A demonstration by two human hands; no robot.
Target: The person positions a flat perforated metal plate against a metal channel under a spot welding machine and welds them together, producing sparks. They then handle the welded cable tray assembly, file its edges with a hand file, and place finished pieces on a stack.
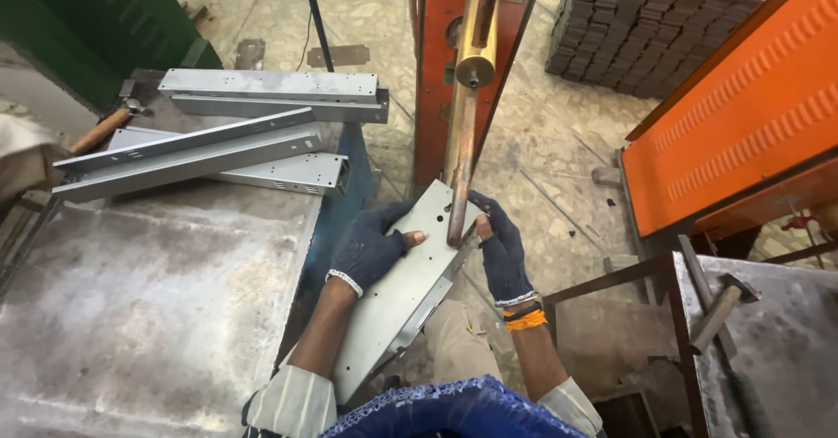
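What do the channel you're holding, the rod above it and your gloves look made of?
Channel: thin sheet steel, likely galvanised; dull grey, folded edges, punched holes. Rod: looks like copper; reddish-brown with tarnish, on a brassy yellow holder. Gloves on the left hand and right hand: dark blue knitted fabric, fingertips bare.

We've got a long grey sheet-metal channel (394, 294), flat face up w/ small punched holes, tilted diagonally. Left grip (371, 248) clamps its left edge near the top end, right grip (501, 250) its right edge opposite. Lower end runs back below both grips.
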